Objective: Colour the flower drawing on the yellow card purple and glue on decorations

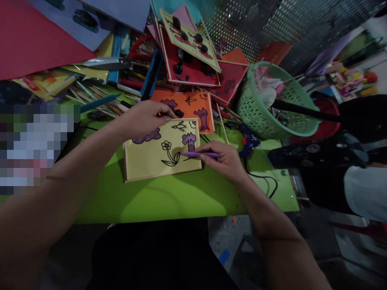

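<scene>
On the green table lies a yellow picture card (145,163) with a thin pale wooden frame. Black outlines on it show a flower, a bird and a tree; the tree and a cloud shape are coloured purple. My right hand (222,159) pinches a purple marker (208,154), held almost level over the card's right part. The marker's tip is by the flower's leaf, left of the tree trunk. My left hand (149,117) rests across the card's top edge, fingers loosely bent and slightly apart, holding nothing. Behind it sits an orange card (183,102) with similar drawings.
A green basket (278,129) with odds and ends stands at right. Beside it are a blue glue gun (248,141) and its black cord. Framed cards (196,44) with dark stones are stacked behind. Scissors (105,63), sticks and coloured sheets crowd the back left. A person is at right.
</scene>
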### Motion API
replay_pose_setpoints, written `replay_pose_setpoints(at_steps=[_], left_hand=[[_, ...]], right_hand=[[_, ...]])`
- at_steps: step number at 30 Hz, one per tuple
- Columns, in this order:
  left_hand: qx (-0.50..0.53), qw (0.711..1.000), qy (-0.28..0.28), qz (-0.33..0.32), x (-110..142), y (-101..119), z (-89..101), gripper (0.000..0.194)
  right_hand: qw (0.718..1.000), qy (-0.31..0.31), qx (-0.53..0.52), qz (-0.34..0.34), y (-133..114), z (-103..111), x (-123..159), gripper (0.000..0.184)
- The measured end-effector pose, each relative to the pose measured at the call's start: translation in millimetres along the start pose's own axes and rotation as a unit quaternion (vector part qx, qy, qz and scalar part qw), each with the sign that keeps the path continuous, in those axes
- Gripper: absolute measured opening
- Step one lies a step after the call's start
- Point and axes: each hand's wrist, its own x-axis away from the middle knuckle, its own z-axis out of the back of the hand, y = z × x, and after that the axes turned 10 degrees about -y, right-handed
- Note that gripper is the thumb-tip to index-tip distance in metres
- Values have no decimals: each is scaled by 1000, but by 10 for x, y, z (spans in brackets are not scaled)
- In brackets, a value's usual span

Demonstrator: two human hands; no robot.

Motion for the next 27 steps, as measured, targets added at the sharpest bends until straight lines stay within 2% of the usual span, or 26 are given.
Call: replay_pose_setpoints(at_steps=[27], left_hand=[[12, 1000, 1, 1, 20, 10, 9, 41]], right_hand=[[1000, -8, 22, 7, -2, -7, 1, 14]])
